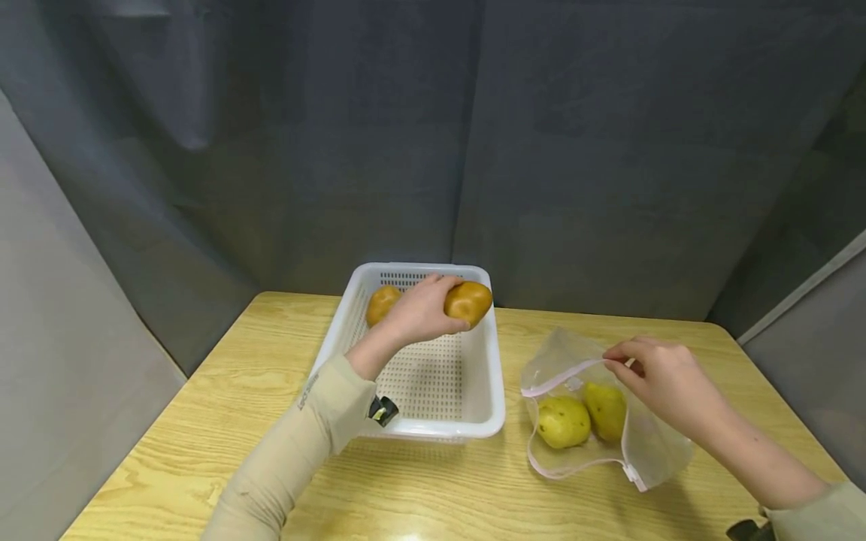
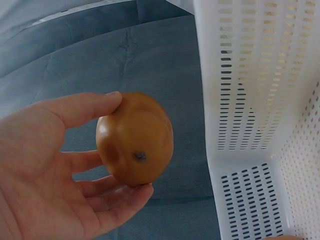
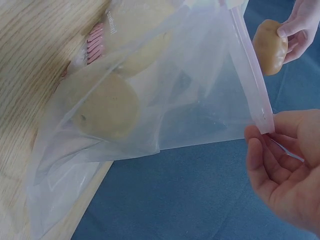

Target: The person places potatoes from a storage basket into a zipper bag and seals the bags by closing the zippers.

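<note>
My left hand (image 1: pixel 422 312) grips a smooth brown potato (image 1: pixel 470 303) above the right side of the white perforated basket (image 1: pixel 497 391). In the left wrist view, thumb and fingers curl round this potato (image 2: pixel 135 140), which has a dark spot. Another brown potato (image 1: pixel 382 304) sits inside the basket at the left, partly behind my arm. My right hand (image 1: pixel 666 376) pinches the pink zip edge of a clear zip bag (image 1: pixel 656 451) between thumb and fingers. The bag's mouth gapes, and two yellow potatoes (image 1: pixel 564 421) lie inside it.
The basket and the bag stand on a wooden table (image 1: pixel 223 376), the bag to the basket's right. A dark grey cloth (image 1: pixel 365 150) hangs behind the table's far edge, with lighter grey panels (image 1: pixel 61 338) at the sides.
</note>
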Demonstrator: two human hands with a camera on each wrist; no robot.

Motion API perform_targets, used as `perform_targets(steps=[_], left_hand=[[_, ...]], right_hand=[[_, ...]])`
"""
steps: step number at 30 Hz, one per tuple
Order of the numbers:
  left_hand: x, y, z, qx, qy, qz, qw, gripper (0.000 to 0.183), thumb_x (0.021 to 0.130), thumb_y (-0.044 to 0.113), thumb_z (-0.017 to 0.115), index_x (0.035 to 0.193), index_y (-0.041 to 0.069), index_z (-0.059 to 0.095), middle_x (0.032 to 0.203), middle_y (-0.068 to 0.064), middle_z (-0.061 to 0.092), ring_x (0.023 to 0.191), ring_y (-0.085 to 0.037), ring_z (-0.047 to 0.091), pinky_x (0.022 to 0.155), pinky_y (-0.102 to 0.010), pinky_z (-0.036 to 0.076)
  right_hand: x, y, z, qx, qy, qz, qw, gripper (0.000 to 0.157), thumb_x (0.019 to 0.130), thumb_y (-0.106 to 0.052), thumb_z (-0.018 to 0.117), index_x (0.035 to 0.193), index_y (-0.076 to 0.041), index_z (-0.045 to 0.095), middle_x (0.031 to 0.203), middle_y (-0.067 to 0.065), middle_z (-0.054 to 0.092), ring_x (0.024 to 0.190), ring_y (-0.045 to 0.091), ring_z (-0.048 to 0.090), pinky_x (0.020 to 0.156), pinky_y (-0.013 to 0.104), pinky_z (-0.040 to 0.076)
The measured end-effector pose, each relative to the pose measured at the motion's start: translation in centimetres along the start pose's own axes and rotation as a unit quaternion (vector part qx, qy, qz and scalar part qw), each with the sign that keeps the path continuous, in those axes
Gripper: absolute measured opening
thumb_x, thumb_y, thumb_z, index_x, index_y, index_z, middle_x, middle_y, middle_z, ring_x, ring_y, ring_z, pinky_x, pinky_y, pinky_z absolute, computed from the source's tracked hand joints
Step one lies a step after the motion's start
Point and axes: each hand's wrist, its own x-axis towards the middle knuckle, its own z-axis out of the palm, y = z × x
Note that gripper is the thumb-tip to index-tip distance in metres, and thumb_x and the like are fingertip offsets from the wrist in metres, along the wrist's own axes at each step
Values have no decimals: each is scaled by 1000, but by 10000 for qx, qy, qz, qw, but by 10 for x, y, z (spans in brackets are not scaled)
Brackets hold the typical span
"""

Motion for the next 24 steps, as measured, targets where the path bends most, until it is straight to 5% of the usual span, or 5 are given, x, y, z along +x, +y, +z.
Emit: perform_targets(steps=[24], left_hand=[[-25, 16, -11, -267, 513, 643, 9963, 66, 75, 38, 69, 133, 20, 43, 127, -3, 49, 99, -17, 52, 83, -34, 43]], right_hand=[[-2, -1, 1, -46, 241, -140, 9996, 7, 76, -10, 70, 82, -9, 70, 77, 1, 64, 59, 7, 56, 50, 21, 45]])
